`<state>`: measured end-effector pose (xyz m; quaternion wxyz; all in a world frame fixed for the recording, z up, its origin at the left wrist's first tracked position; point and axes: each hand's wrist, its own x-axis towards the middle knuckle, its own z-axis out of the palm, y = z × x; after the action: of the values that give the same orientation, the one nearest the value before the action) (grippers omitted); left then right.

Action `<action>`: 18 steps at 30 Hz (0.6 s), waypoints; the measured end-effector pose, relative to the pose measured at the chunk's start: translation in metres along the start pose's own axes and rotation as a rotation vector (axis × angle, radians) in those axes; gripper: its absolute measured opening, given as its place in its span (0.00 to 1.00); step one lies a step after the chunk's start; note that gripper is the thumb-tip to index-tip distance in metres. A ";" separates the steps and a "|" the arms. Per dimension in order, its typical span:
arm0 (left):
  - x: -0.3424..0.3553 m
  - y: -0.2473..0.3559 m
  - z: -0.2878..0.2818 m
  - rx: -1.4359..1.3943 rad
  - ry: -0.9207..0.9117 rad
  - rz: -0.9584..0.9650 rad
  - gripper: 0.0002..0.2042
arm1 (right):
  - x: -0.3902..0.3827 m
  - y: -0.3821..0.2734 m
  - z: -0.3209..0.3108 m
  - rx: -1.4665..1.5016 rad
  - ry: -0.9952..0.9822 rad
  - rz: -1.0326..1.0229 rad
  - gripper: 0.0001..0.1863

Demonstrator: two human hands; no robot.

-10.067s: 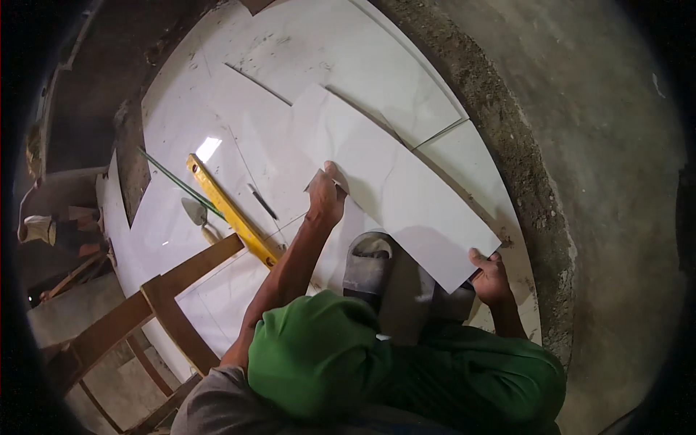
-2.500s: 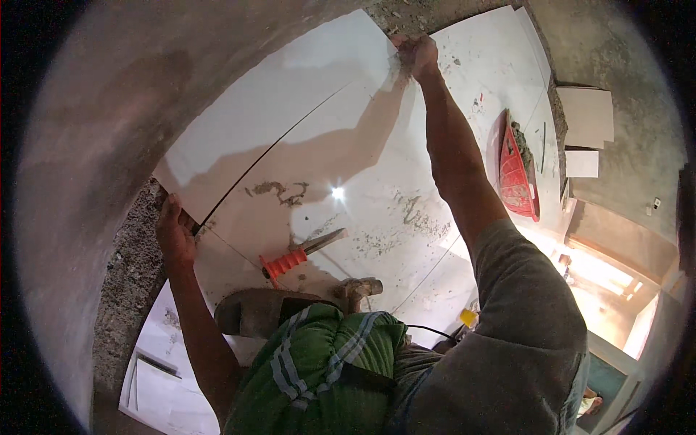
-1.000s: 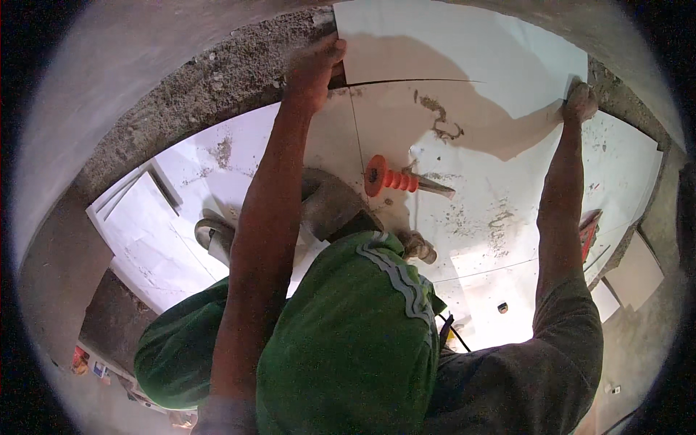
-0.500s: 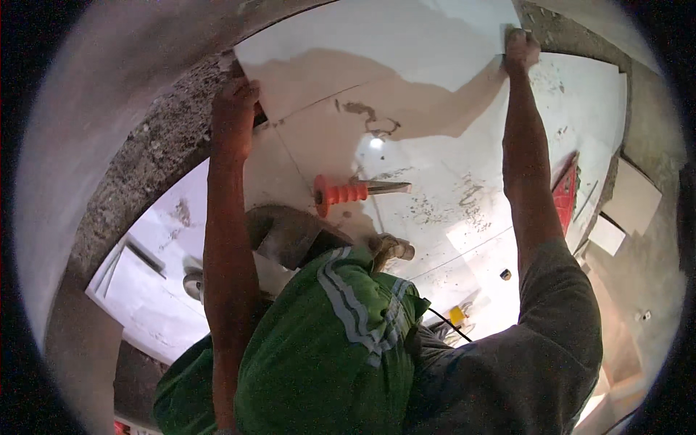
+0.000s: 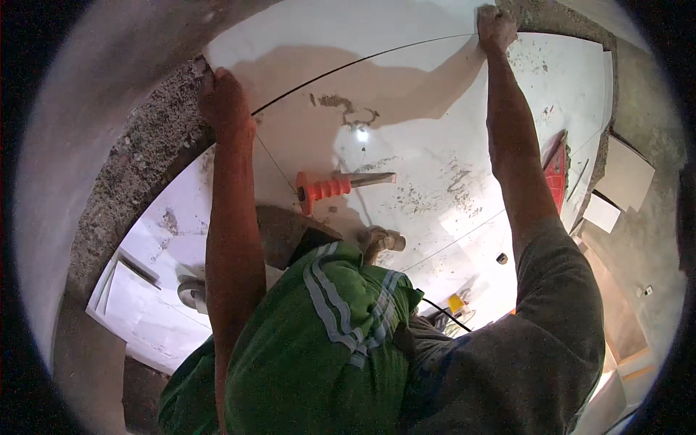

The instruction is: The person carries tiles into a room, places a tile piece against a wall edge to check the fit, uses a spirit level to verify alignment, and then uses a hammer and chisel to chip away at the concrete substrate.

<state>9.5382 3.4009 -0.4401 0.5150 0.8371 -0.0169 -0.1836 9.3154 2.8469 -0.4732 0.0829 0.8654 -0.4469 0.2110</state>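
A large white tile (image 5: 326, 25) lies across the far side, with my hands at its two sides. My left hand (image 5: 226, 101) is closed on its left edge, fingertips hidden. On the right, my right hand (image 5: 498, 27) grips the tile near its near right corner. A dark gap, widest at the left, runs between this tile and the laid white tiles (image 5: 428, 159) nearer me. On those tiles rests a chisel (image 5: 330, 190) with an orange ribbed grip and hand guard, its blade pointing right.
Rough grey mortar (image 5: 163, 123) shows along the left wall. A red tool (image 5: 557, 174) lies beside my right arm, with cut tile pieces (image 5: 602, 212) farther right. My foot (image 5: 384, 241) and green-clad knee (image 5: 333, 290) are close in. Dark smears and crumbs dot the tiles.
The joint along the tile's near edge has widened into a dark gap. My hands are slightly farther forward and left, still gripping it. The whole view has shifted a little.
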 end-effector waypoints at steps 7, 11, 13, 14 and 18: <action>-0.003 0.001 -0.026 -0.009 -0.038 0.004 0.15 | -0.002 0.006 0.008 -0.071 -0.101 -0.215 0.21; -0.002 0.007 -0.037 -0.203 -0.184 -0.135 0.22 | -0.014 0.017 0.029 -0.080 0.026 -0.135 0.24; 0.002 0.005 -0.055 -0.089 -0.337 -0.171 0.28 | -0.009 0.012 0.022 0.151 0.072 -0.025 0.24; 0.008 0.007 -0.054 -0.237 -0.427 -0.238 0.29 | -0.003 0.021 0.019 0.139 0.111 0.020 0.23; -0.002 0.031 -0.053 -0.504 -0.530 -0.316 0.31 | 0.003 0.025 0.007 0.389 -0.018 0.391 0.24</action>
<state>9.5585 3.4317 -0.3910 0.6476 0.6003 0.0255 -0.4687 9.2991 2.8279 -0.4793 -0.1312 0.7641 -0.5573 0.2972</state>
